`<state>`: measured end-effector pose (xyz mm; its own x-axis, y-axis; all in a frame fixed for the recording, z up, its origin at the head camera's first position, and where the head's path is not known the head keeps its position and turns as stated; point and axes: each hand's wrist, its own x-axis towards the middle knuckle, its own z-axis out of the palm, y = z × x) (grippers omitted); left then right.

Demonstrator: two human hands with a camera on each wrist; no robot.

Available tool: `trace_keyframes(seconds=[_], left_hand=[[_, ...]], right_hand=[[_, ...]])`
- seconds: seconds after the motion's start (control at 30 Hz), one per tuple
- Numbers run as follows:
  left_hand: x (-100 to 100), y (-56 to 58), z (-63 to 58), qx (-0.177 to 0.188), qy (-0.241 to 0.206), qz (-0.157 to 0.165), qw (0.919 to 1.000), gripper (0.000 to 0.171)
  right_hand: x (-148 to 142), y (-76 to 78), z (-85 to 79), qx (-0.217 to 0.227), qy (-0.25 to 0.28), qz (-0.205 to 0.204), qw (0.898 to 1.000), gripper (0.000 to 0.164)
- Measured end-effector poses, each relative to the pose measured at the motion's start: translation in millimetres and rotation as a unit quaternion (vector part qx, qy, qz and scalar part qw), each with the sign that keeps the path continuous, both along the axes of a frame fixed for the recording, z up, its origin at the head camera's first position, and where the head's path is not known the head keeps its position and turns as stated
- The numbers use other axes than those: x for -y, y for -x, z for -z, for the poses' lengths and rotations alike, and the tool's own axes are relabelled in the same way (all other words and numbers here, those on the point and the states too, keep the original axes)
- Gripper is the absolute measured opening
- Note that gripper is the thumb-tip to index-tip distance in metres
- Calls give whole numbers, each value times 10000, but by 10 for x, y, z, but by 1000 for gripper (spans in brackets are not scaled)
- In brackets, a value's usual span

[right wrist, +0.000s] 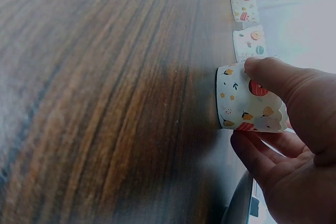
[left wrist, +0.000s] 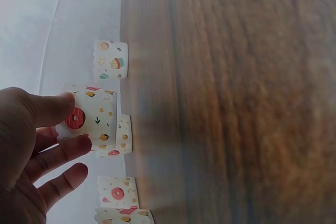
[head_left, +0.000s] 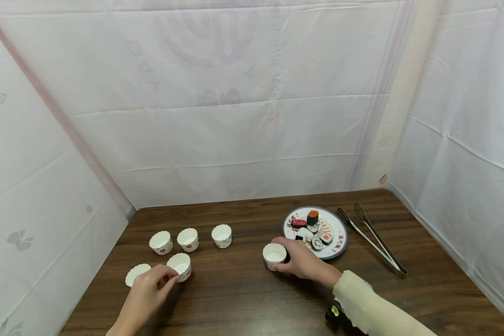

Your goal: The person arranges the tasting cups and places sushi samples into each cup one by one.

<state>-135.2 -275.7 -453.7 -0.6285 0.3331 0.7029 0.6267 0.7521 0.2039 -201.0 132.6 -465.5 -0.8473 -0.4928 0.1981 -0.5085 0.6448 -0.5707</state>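
Note:
In the head view my left hand pinches the scalloped rim of a white paper baking cup, thumb on one side and a finger on the other. That cup shows a printed donut in the left wrist view. Farther right, my right hand holds another paper baking cup between thumb and fingers. This cup is upright, its base close to the tabletop. Three more paper cups stand in a back row: a left one, a middle one and a right one. One more cup is partly hidden behind my left hand.
A round plate with several sushi pieces sits behind my right hand. Metal tongs lie splayed to its right. White cloth hangs behind and beside the wooden table.

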Motion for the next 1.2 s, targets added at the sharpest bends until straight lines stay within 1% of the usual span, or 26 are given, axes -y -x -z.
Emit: trace_keyframes(seconds=[0.23,0.37,0.77,0.97,1.2], left_hand=[[12,-34,61,157,35,-214,9996,38],[6,-47,81,184,81,-310,9993,38],[20,-51,112,125,148,-342,9992,38],[21,-61,119,186,246,-417,9987,38],[38,-50,121,289,286,-421,9983,39]], right_hand=[[-2,-3,0,121,15,35,9999,56],[-6,-7,0,214,19,63,9998,56],[0,-5,-12,162,-10,46,9999,56],[0,-2,-15,179,-3,27,9998,58],[-2,3,0,147,-39,40,9999,58]])
